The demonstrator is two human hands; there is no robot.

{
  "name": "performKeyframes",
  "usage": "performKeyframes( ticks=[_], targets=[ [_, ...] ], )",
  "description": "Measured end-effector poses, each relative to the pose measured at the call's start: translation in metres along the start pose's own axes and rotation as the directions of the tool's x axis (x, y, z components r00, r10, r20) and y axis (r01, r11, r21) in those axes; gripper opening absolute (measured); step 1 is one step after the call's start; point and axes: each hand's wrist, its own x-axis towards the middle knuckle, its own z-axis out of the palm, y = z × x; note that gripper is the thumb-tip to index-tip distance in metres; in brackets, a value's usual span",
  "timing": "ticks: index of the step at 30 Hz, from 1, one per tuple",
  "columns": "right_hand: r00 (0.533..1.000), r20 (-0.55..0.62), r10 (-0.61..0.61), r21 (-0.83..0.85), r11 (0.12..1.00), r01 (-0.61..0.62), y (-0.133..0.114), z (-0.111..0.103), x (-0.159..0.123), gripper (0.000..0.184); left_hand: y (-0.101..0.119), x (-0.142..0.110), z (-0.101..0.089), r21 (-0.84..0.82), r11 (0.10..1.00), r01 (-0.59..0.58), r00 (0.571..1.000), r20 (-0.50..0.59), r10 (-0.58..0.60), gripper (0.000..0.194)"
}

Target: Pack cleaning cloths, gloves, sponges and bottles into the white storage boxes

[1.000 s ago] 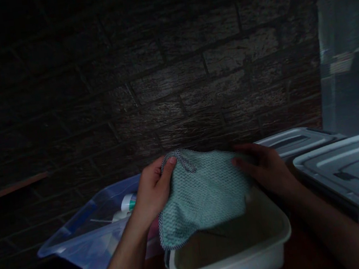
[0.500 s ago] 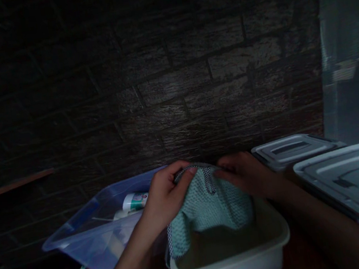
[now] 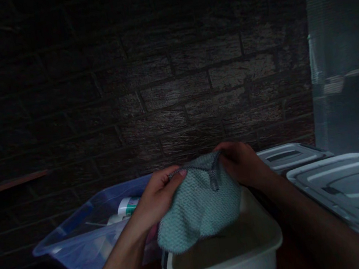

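A pale green knitted cloth (image 3: 199, 203) with a dark edge and a hanging loop is held up over a white plastic tub (image 3: 231, 265). My left hand (image 3: 156, 195) grips the cloth's upper left edge, thumb on top. On the upper right corner, my right hand (image 3: 242, 163) pinches the fabric near the loop. The cloth hangs folded between both hands, its lower part dipping toward the tub's rim.
A clear blue bin (image 3: 81, 242) with a white and green bottle (image 3: 127, 205) stands left of the tub. Grey lidded bins (image 3: 346, 182) sit to the right. Behind everything runs a dark brick wall (image 3: 159, 88). The scene is dim.
My hands have drawn closer together, gathering the spread cloth into a folded bunch. My right hand has moved up and left to the loop corner.
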Motion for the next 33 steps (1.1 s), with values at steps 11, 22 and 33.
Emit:
performKeyframes(
  ticks=[11, 22, 33],
  targets=[
    [0.946, 0.31, 0.094, 0.063, 0.991, -0.12, -0.025, 0.009, 0.011, 0.063, -0.008, 0.0, -0.001, -0.103, 0.994, -0.024, 0.998, -0.058, 0.018, 0.029],
    [0.848, 0.521, 0.09, 0.119, 0.977, -0.177, -0.013, -0.008, 0.01, 0.042, -0.013, 0.01, -0.014, -0.225, 0.964, -0.14, 0.872, -0.489, 0.013, 0.03],
    [0.908, -0.053, 0.416, 0.754, 0.612, -0.237, -0.005, 0.001, 0.02, 0.034, -0.014, 0.01, -0.041, -0.233, 0.952, -0.2, 0.792, -0.61, 0.017, 0.033]
  ],
)
